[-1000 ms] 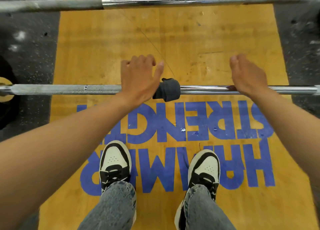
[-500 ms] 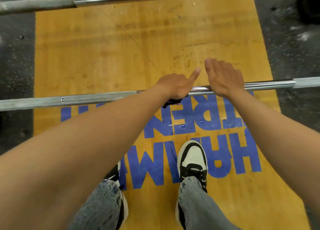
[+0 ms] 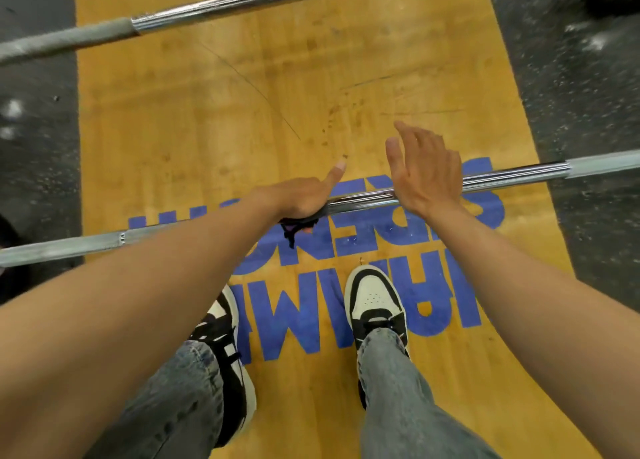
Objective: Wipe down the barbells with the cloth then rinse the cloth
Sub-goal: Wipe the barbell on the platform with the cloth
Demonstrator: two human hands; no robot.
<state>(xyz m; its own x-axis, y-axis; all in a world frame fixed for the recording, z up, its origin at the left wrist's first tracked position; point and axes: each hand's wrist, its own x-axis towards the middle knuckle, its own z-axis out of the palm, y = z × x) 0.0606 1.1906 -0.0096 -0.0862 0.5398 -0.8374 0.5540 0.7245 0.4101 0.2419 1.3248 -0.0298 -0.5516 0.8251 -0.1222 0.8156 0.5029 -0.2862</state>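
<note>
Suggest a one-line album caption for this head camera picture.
Left hand grips a dark cloth around the near barbell, right hand open on the bar, over a wooden lifting platform.

This is a gym's weightlifting area. The landmark is a yellow wooden lifting platform [image 3: 311, 95] painted with large blue block letters [image 3: 311, 320]. A long chrome steel barbell [image 3: 502, 176] crosses the platform just above the lettering, and a second chrome barbell [image 3: 225, 3] lies across its far end. Black speckled rubber flooring [image 3: 581, 88] flanks the platform on both sides.
</note>
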